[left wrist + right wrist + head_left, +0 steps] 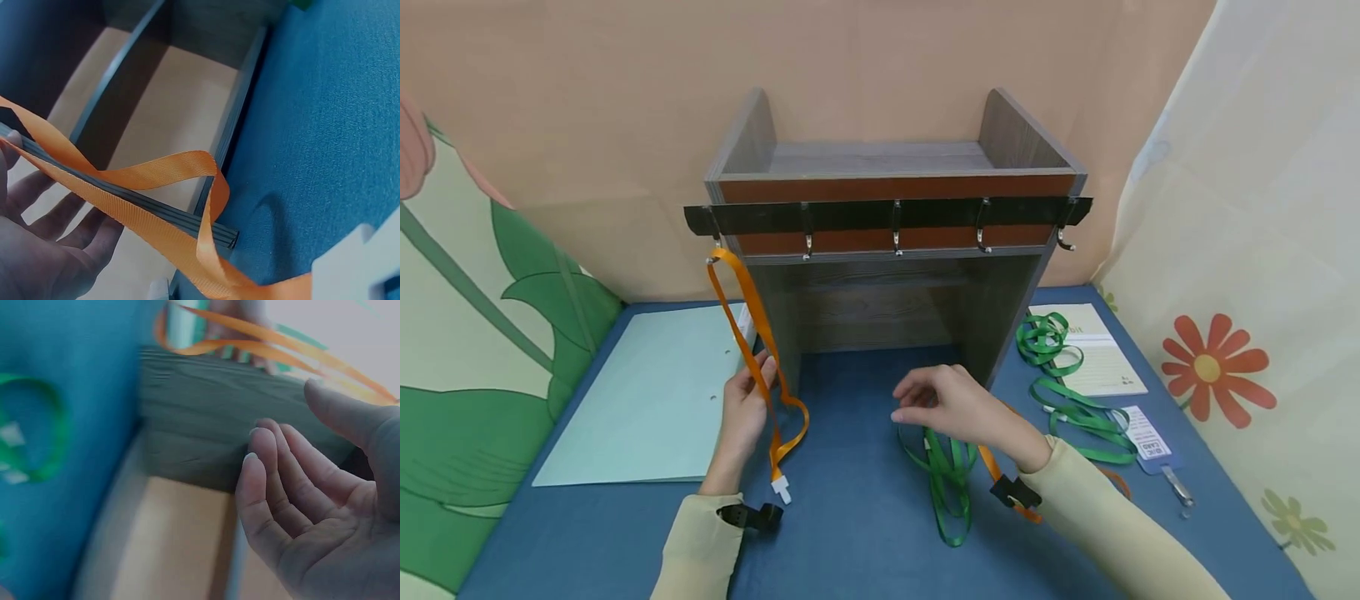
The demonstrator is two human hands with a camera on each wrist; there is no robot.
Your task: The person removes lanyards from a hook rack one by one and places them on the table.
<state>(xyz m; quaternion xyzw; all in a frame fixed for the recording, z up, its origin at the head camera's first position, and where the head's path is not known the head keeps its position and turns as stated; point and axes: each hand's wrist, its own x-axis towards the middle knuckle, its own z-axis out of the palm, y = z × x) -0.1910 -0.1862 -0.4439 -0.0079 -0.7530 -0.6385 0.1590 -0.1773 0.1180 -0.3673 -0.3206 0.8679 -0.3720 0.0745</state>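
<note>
An orange lanyard [752,308] hangs from the leftmost hook of the black hook rail [850,217], its white plastic clip [781,488] dangling at the bottom. My left hand [747,400] is at the lanyard's middle, fingers loosely extended behind the strap. In the left wrist view the orange strap [144,219] runs past those fingers, and the thumb is near it. My right hand [947,400] is in the air before the shelf with fingers loosely bent and nothing in them; the right wrist view shows its bare palm [331,537]. Below it lies a green lanyard [951,483].
The grey wooden shelf unit [887,158] stands at the back of the blue table. Pale green folder [647,392] lies left. On the right are more green lanyards [1086,417], an open notebook [1093,350] and a badge [1146,437]; an orange strap [988,462] passes under my right forearm.
</note>
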